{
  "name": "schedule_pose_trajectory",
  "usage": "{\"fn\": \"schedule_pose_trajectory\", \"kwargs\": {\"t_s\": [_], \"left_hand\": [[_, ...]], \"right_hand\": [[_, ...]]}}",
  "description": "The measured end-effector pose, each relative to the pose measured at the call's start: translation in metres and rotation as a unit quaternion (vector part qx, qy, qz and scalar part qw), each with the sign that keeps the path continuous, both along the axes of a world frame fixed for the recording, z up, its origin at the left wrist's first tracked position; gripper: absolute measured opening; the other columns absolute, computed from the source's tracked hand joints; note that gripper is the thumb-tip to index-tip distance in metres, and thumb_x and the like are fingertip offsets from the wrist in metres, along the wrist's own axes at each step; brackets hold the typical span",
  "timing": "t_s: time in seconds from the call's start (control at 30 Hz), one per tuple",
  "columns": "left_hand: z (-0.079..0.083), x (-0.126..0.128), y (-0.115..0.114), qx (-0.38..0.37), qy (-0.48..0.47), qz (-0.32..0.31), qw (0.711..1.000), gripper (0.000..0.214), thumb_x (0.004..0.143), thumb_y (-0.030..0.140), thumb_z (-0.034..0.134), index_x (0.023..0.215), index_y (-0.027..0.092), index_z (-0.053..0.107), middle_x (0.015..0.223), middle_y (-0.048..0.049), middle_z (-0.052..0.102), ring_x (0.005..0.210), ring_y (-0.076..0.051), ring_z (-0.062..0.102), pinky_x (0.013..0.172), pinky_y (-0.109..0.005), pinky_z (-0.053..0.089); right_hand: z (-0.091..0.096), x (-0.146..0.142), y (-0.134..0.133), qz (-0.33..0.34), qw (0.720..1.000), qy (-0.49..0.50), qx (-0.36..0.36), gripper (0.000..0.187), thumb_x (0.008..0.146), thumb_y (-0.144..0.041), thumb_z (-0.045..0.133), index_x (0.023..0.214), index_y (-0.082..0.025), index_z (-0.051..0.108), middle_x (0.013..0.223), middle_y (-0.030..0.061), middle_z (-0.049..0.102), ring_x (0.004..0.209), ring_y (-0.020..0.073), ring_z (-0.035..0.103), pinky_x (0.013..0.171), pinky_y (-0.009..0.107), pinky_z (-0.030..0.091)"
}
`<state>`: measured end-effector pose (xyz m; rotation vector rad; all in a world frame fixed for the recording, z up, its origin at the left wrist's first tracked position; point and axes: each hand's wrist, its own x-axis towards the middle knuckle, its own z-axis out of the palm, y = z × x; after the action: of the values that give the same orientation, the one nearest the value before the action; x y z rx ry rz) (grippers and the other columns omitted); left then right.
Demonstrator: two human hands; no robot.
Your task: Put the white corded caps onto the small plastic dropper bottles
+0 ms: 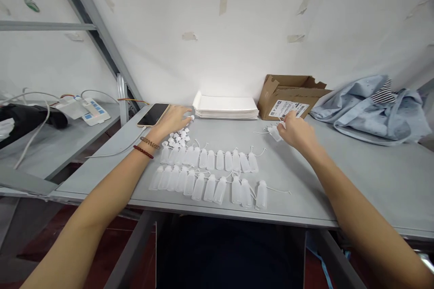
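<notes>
Several small translucent white plastic bottles (pixel 210 176) lie in two rows on the grey table (pixel 339 180). A heap of small white caps (pixel 178 137) sits at the left end of the far row. My left hand (pixel 172 122) reaches over the caps beside a phone (pixel 153 114); its fingers are curled and pinch something small and white at the tips. My right hand (pixel 294 132) is closed on a small white bottle (pixel 274 132) just in front of an open cardboard box (pixel 288 97).
A stack of white sheets (pixel 225 107) lies against the back wall. A light blue garment (pixel 369 108) is bunched at the right. A lower shelf on the left holds a power strip (pixel 90 110), cables and a dark object (pixel 27 119). A white cord (pixel 115 150) crosses the table's left edge.
</notes>
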<state>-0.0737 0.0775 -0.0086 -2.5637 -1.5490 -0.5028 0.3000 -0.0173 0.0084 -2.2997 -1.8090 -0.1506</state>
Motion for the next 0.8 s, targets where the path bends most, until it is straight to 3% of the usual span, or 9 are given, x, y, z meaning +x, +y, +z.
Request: {"fn": "schedule_pose_trajectory", "kwargs": {"t_s": [0.17, 0.37, 0.47, 0.6, 0.8], "left_hand": [[-0.015, 0.007, 0.008, -0.024, 0.020, -0.044, 0.999, 0.045, 0.084, 0.027, 0.043, 0.122, 0.009, 0.061, 0.122, -0.0136, 0.064, 0.118, -0.028, 0.054, 0.105, -0.040, 0.036], [-0.018, 0.009, 0.007, -0.044, 0.026, -0.042, 0.998, 0.041, 0.081, 0.019, 0.045, 0.116, 0.014, 0.066, 0.112, -0.0106, 0.069, 0.106, -0.027, 0.062, 0.096, -0.037, 0.046], [-0.018, 0.010, 0.007, -0.048, 0.032, -0.044, 0.997, 0.037, 0.080, 0.017, 0.045, 0.107, 0.013, 0.070, 0.108, -0.0114, 0.070, 0.103, -0.026, 0.063, 0.094, -0.036, 0.047], [-0.019, 0.010, 0.008, -0.050, 0.039, -0.046, 0.997, 0.035, 0.080, 0.016, 0.045, 0.104, 0.012, 0.071, 0.104, -0.0126, 0.071, 0.100, -0.027, 0.064, 0.092, -0.037, 0.048], [-0.020, 0.009, 0.008, -0.050, 0.041, -0.048, 0.997, 0.035, 0.079, 0.017, 0.046, 0.103, 0.013, 0.071, 0.104, -0.0127, 0.071, 0.099, -0.027, 0.064, 0.091, -0.036, 0.048]], "right_hand": [[-0.003, 0.003, 0.001, -0.005, 0.999, -0.038, -0.032, 0.032, 0.086, -0.030, 0.040, 0.108, -0.007, 0.046, 0.093, 0.0254, 0.064, 0.084, 0.0361, 0.062, 0.059, 0.035, 0.037], [0.012, -0.001, -0.016, 0.010, 0.997, -0.058, -0.048, 0.037, 0.090, -0.041, 0.036, 0.105, -0.009, 0.049, 0.091, 0.0237, 0.065, 0.084, 0.0370, 0.061, 0.058, 0.036, 0.037], [0.020, -0.012, -0.030, 0.099, 0.992, 0.008, -0.078, 0.034, 0.089, -0.046, 0.039, 0.100, -0.015, 0.050, 0.085, 0.0151, 0.066, 0.080, 0.0299, 0.061, 0.060, 0.033, 0.039], [0.026, -0.030, -0.047, 0.273, 0.928, 0.140, -0.212, 0.042, 0.082, -0.056, 0.050, 0.104, -0.020, 0.051, 0.091, 0.0068, 0.067, 0.076, 0.0211, 0.060, 0.063, 0.029, 0.042], [0.024, -0.038, -0.051, 0.306, 0.893, 0.135, -0.301, 0.078, 0.069, -0.066, 0.061, 0.129, -0.019, 0.046, 0.093, 0.0056, 0.066, 0.082, 0.0230, 0.059, 0.066, 0.030, 0.041]]}}
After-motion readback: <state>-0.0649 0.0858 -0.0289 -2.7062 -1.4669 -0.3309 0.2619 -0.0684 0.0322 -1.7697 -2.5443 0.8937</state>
